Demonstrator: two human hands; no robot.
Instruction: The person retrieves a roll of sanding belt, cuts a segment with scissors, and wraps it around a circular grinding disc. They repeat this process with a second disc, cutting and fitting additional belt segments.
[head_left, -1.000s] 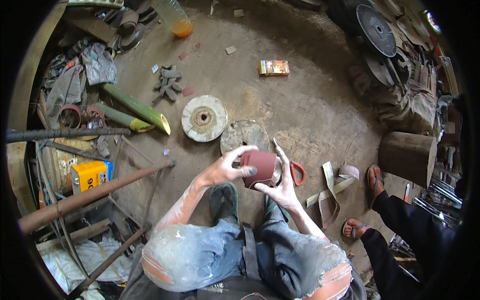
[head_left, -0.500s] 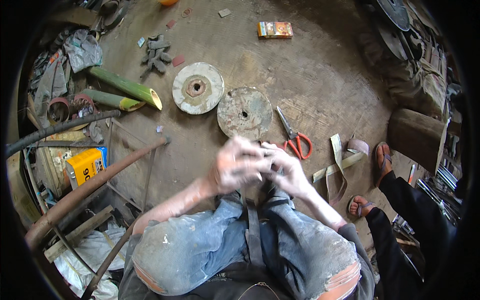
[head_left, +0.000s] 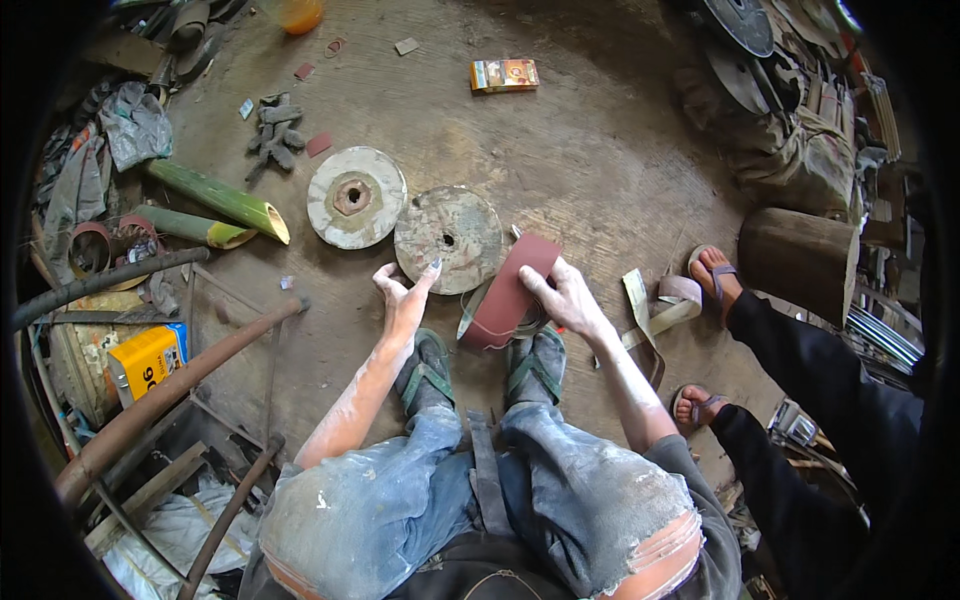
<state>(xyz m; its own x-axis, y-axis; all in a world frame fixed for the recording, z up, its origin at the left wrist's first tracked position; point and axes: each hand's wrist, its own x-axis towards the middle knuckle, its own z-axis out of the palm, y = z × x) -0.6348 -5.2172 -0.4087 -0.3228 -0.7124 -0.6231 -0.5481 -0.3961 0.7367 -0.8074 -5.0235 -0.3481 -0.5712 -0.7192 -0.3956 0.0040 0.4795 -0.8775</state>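
My right hand (head_left: pixel 572 300) grips a curled strip of dark red sandpaper (head_left: pixel 515 290), thumb on top. The strip's paler back shows beside the nearer wheel. My left hand (head_left: pixel 405 298) is open at that wheel's near left edge, thumb and forefinger apart and nothing visible between them. Both hands are dusted white. The nearer wheel (head_left: pixel 460 215) is a worn grey disc with a small centre hole. Touching or nearly touching it on the left lies a second, paler wheel (head_left: pixel 330 215) with a brownish hub. A pointed metal tip shows above the strip, and a bit of red below my right hand.
On the left are cut green bamboo (head_left: pixel 220 195), a rusty metal frame (head_left: pixel 190 385) and a yellow tin (head_left: pixel 140 362). A grey glove (head_left: pixel 275 135) and small box (head_left: pixel 504 75) lie farther off. Another person's sandalled feet (head_left: pixel 715 270) stand at right, near loose cloth strips (head_left: pixel 640 305).
My hands, together and blurred before, have parted. The red sandpaper strip now shows in my right hand and covers most of the red-handled scissors' place. The other person's farther foot has moved forward.
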